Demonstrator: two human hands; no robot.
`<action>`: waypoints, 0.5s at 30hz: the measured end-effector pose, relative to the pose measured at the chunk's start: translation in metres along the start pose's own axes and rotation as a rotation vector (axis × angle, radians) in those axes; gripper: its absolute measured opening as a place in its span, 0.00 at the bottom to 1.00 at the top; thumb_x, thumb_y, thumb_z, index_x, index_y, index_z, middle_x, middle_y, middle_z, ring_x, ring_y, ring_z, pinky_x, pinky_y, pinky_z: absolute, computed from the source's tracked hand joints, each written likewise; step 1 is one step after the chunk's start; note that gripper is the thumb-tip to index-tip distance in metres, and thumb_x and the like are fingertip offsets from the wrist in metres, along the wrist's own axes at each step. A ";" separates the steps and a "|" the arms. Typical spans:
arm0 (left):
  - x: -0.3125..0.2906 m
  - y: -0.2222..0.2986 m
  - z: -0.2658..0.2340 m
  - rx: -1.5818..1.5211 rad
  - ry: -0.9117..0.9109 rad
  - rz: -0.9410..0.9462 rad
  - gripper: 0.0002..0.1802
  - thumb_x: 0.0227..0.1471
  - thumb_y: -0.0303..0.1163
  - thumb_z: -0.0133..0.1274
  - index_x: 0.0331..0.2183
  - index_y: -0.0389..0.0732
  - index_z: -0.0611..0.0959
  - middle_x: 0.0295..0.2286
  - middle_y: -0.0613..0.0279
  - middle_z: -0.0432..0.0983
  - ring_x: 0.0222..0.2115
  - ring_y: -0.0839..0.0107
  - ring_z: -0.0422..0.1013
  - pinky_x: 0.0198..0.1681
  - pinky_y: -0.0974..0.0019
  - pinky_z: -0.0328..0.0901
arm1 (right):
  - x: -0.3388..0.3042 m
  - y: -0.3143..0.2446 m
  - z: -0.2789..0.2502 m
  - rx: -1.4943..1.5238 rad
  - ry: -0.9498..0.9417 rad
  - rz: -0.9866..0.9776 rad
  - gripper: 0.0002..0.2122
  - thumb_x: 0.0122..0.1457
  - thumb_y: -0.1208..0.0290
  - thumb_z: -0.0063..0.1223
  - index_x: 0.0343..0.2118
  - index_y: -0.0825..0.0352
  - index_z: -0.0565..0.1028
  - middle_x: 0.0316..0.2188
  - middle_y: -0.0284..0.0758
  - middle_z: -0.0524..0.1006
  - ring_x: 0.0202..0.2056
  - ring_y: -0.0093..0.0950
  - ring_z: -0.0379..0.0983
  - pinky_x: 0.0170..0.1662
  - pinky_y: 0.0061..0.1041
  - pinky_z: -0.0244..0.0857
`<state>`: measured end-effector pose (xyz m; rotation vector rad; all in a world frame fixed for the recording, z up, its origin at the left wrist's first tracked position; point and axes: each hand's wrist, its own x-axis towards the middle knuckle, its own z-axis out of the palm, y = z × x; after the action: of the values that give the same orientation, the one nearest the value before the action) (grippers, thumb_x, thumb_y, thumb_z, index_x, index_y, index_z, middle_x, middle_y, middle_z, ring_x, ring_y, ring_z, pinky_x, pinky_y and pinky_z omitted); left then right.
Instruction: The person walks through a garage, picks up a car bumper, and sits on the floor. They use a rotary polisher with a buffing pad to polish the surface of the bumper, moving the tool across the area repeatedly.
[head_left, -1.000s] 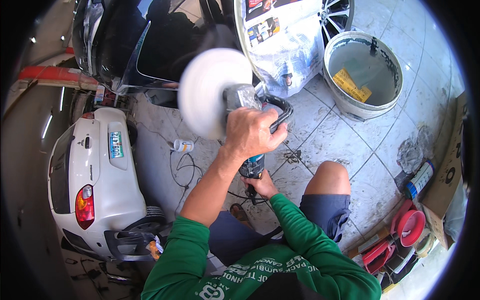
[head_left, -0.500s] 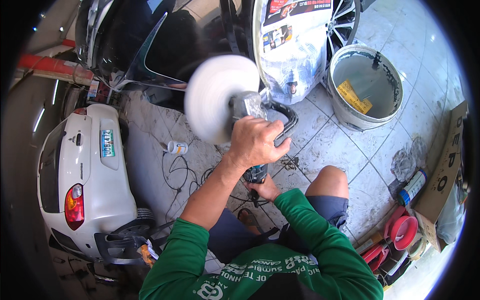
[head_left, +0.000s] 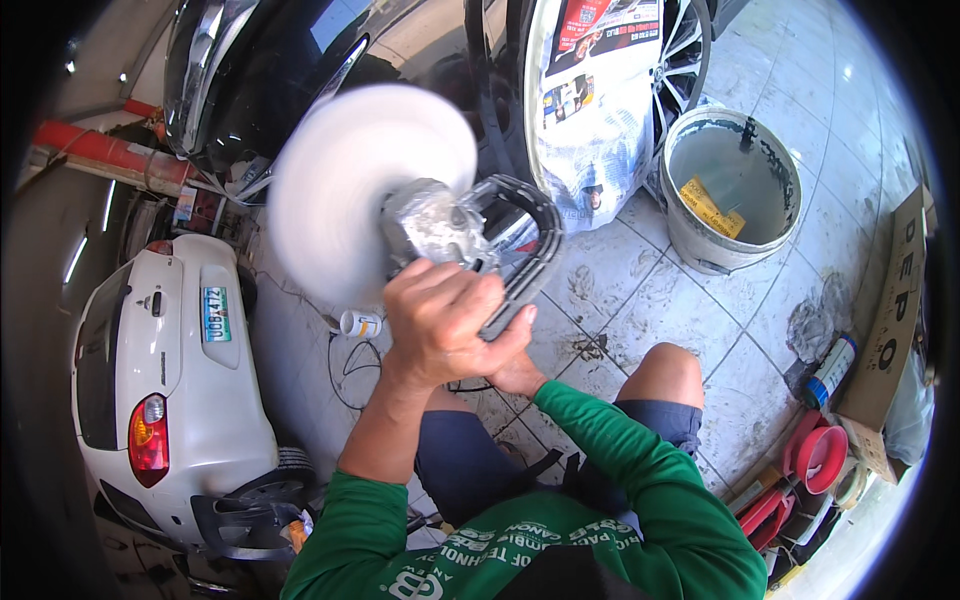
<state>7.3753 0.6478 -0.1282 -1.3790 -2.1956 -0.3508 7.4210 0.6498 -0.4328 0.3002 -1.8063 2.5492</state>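
A power polisher with a metal head is held in front of me. Its round white pad is blurred as if spinning. My left hand is closed around the tool's body just behind the head, beside the black loop handle. Lower and partly covered by the left hand, my right hand wraps the rear of the polisher; its fingers are mostly hidden. Beyond the pad is the glossy black car panel. Whether the pad touches it, I cannot tell.
Newspaper masking covers the area next to a spoked wheel. A dirty bucket stands to the right. A white car is at left. A cord and a white container lie on the tiles. Boxes line the right edge.
Both hands have shifted the polisher leftward, and the pad and head look larger, nearer to me. The loop handle now shows more fully. The view has tilted slightly.
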 end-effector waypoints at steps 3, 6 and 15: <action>0.004 -0.004 0.030 -0.095 0.027 0.032 0.15 0.39 0.37 0.74 0.24 0.45 0.82 0.15 0.68 0.73 0.15 0.65 0.70 0.23 0.62 0.60 | -0.013 -0.021 -0.012 0.038 0.023 0.067 0.22 0.58 0.67 0.75 0.54 0.66 0.81 0.45 0.41 0.86 0.48 0.36 0.84 0.54 0.38 0.76; 0.024 -0.005 0.035 -0.125 0.065 0.061 0.16 0.40 0.37 0.74 0.23 0.45 0.80 0.15 0.68 0.72 0.15 0.64 0.70 0.23 0.61 0.60 | -0.011 -0.050 -0.031 0.013 0.081 0.052 0.21 0.58 0.68 0.75 0.53 0.68 0.80 0.45 0.38 0.86 0.47 0.31 0.83 0.53 0.35 0.76; 0.126 -0.012 0.004 -0.142 0.163 0.143 0.15 0.42 0.39 0.74 0.26 0.44 0.83 0.16 0.60 0.76 0.18 0.55 0.76 0.24 0.54 0.70 | 0.027 -0.154 -0.064 0.031 0.148 0.134 0.09 0.60 0.73 0.73 0.31 0.65 0.79 0.21 0.27 0.79 0.22 0.19 0.74 0.29 0.25 0.69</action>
<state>7.3196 0.7394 -0.0614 -1.5169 -1.9603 -0.5545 7.4026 0.7584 -0.3047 -0.0104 -1.7924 2.6091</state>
